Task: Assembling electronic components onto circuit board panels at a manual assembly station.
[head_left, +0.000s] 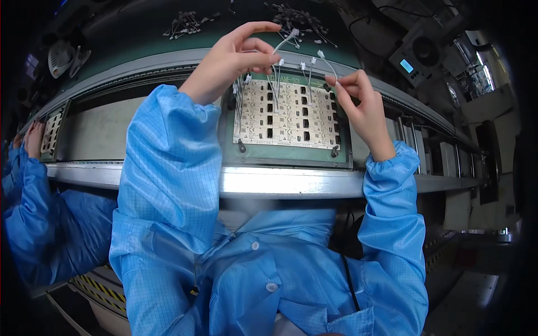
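My left hand point(227, 61) is above the far left part of a pale circuit board panel point(291, 120), its thumb and fingers closed on a short cable point(284, 43) with a white plug at its upper end. Off the panel's far right corner, my right hand point(363, 106) pinches another short cable point(329, 64), whose white plug points up and away. The panel lies in a green carrier point(291, 155) and bears rows of black parts. Several thin cables with white plugs stand up from it, some partly behind my left hand.
Loose cables point(188, 25) lie in piles on the green surface beyond the line. A metal rail point(291, 182) runs along the near side. At far left, a co-worker's hand point(35, 139) touches another panel point(51, 131). A device with a lit display point(417, 59) stands at the far right.
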A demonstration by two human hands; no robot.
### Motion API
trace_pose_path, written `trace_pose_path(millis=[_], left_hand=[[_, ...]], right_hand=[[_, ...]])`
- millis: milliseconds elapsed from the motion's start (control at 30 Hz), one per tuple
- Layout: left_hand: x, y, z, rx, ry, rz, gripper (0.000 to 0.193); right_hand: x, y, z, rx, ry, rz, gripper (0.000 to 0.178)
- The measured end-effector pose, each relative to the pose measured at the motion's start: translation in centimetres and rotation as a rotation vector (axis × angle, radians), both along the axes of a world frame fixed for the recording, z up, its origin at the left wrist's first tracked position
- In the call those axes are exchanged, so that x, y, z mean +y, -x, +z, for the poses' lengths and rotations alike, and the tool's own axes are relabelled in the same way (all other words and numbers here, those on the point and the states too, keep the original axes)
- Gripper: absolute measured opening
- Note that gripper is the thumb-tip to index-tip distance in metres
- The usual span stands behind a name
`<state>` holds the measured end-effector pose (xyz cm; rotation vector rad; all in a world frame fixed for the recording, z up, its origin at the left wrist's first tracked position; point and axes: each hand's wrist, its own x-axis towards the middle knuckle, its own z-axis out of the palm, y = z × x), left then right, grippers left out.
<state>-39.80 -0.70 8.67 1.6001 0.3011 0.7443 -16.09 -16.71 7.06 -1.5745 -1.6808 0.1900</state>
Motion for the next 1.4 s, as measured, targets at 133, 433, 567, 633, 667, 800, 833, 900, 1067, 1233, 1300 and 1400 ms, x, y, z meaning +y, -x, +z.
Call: trace_pose_path(millis=[133,433,567,633,667,800,833,900,1067,1233,1300,1400], left_hand=[[0.3,0.0,0.2,0.029,0.017,0.048,0.054],[0.5,-0.8,-1.3,0.011,-0.242,0.306,0.028],[0.4,-0.1,-0.6,0.089,-0.344,0.219,0.021],[0.4,0.1,-0.7,0.090,-0.310,0.182,0.016],[0.6,0.3,-0.9,0.089,-0.306,0.182,0.016],[2.7,-1.5,-0.8,0.274,-0.175,0.317,0.018],[3.2,-2.2,-0.6,0.481,0.003,0.431,0.018],[0.4,-0.9,0.5,0.313,-0.119,0.335,0.016],[0.0,-0.3,0.3,0.027,-0.147,0.158,0.012],[2.7,-1.3,-2.1,-0.608,-0.289,-0.318,0.008],[1.5,-1.2,-1.0,-0.602,-0.301,-0.332,0.008],[-0.5,-0.3,0.6,-0.201,-0.014,0.097,0.010]], right_hand=[[-0.3,0.8,-0.6,-0.078,-0.055,0.027,0.013],[-0.2,1.1,-1.9,-0.196,-0.007,-0.021,0.012],[-0.3,1.1,-2.2,-0.178,0.070,0.077,0.007],[-0.3,1.1,-2.1,-0.224,0.101,0.090,0.007],[-0.3,1.0,-2.0,-0.239,0.090,0.084,0.007],[-0.6,1.6,-1.5,-0.404,0.033,0.049,0.007],[-0.6,1.6,-1.4,-0.405,0.038,0.052,0.007],[-0.8,1.1,-1.5,-0.318,0.129,0.030,0.007],[-0.4,0.7,-2.1,-0.237,0.170,0.080,0.007],[-0.8,1.8,-0.8,-0.397,0.145,0.090,0.007],[-1.5,1.5,-0.3,-0.521,0.106,0.124,0.013],[-2.2,1.0,-0.8,-0.497,0.067,0.215,0.021]])
